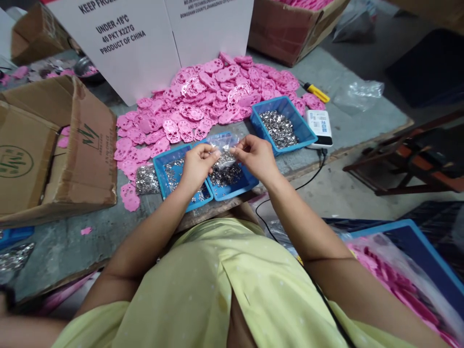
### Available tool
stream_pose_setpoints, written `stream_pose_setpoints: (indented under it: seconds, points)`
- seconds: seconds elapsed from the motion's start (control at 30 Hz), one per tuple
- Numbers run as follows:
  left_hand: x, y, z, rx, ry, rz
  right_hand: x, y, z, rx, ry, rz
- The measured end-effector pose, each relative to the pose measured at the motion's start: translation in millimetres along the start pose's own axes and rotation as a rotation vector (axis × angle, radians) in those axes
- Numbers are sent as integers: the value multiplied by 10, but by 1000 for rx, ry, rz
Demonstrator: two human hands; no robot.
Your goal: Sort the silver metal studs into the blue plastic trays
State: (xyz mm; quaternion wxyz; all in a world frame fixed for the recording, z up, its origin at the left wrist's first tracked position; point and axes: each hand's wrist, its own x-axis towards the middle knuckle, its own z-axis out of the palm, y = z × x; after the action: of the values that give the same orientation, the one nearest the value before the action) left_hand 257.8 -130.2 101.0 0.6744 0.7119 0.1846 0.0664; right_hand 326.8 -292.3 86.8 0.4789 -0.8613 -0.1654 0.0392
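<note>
Both my hands pinch a clear plastic bag point(224, 141) with small shiny metal pieces showing in it. My left hand point(198, 163) is closed at its left side, above the left blue tray point(167, 191). Closed on its right side is my right hand point(256, 155). Under the bag lies the middle blue tray point(232, 193), holding a heap of small metal parts point(227, 176). A third blue tray point(303, 129), to the right, carries more silver metal parts point(278, 128). Behind the trays spreads a large pile of pink plastic pieces point(188, 112).
An open cardboard box point(94, 145) stands at left, beside a filled bag of metal parts point(147, 180). White printed cartons point(145, 63) rise behind the pile. On the right lie a white device point(319, 124) with a black cable point(315, 173), a yellow-handled tool point(319, 93) and crumpled plastic point(358, 95).
</note>
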Motion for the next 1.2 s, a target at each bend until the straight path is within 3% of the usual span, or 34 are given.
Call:
stream_pose_setpoints:
  seconds: [0.4, 0.53, 0.7, 1.0, 1.2]
  points:
    - [19, 55, -16, 10, -6, -31, 14, 10, 12, 36, 7, 8]
    - [74, -8, -52, 67, 53, 81, 28, 35, 26, -28, -1, 37]
    - [79, -49, -93, 272, 8, 258, 11, 26, 30, -63, 4, 29]
    - [159, -147, -39, 163, 108, 91, 41, 77, 51, -98, -30, 27]
    - [109, -59, -20, 122, 102, 85, 64, 100, 68, 12, -9, 82]
